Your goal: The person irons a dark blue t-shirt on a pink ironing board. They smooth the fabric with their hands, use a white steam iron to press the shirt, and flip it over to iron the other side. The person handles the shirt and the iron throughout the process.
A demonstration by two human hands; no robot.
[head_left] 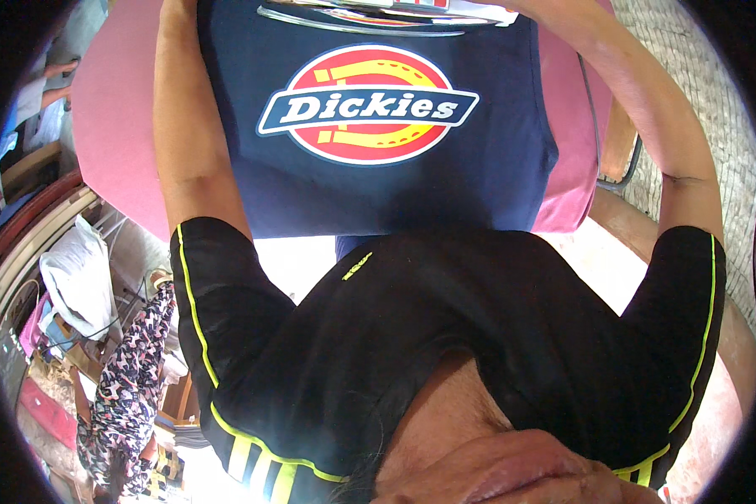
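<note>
A: Navy T-shirt (378, 181) with a round red-and-yellow chest print is lying flat on the pink padded board (113, 118), hem hanging toward the person.

B: Hands?

A: Both arms are reaching past the top edge; left forearm (185, 126), right forearm (647, 109). Hands out of frame, so grip can't be told.

B: Handling?

A: Looking soft, light, floppy. Probably best pinched at shoulders or hem.

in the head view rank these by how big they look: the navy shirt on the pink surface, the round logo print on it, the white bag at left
1. navy shirt, largest by far.
2. round logo print.
3. white bag, smallest, though it lies near the bent rim, so its true size is unsure.
Both hands are out of view past the top edge.
</note>
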